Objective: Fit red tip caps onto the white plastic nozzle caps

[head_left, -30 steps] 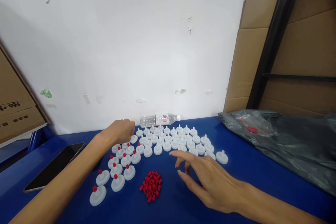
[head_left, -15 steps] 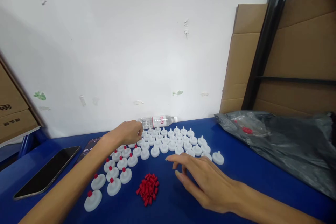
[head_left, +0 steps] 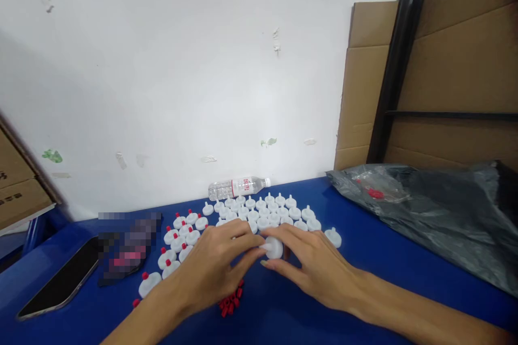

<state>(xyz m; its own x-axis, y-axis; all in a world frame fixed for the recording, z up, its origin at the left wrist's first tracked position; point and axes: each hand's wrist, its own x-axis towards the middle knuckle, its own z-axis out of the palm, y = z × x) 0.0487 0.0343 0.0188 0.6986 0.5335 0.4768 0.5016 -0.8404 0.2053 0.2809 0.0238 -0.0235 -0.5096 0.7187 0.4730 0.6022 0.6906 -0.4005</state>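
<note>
Between my hands is a white spouted cap (head_left: 274, 248), a round disc with a narrow spout turned to the left. My left hand (head_left: 226, 253) pinches it at the spout with thumb and fingertips. The thumb and index finger of my right hand (head_left: 319, 264) curve round its disc. More white spouted caps (head_left: 263, 222) stand spout up behind my hands. To the left, other caps (head_left: 150, 283) carry red tips on their spouts. A pile of small red sleeves (head_left: 231, 302) lies on the blue table (head_left: 283, 312), partly hidden by my left hand.
A clear plastic bottle (head_left: 238, 187) lies by the wall behind the caps. At the left are a dark phone (head_left: 60, 283) and a blurred-out object (head_left: 129, 248). A grey plastic bag (head_left: 429, 221) covers the right side, with a small clear bag of red pieces (head_left: 376, 193) on it.
My left hand has come back from the far caps toward me and to the right, bringing a white spouted cap. My right hand's fingers have closed round its disc.
</note>
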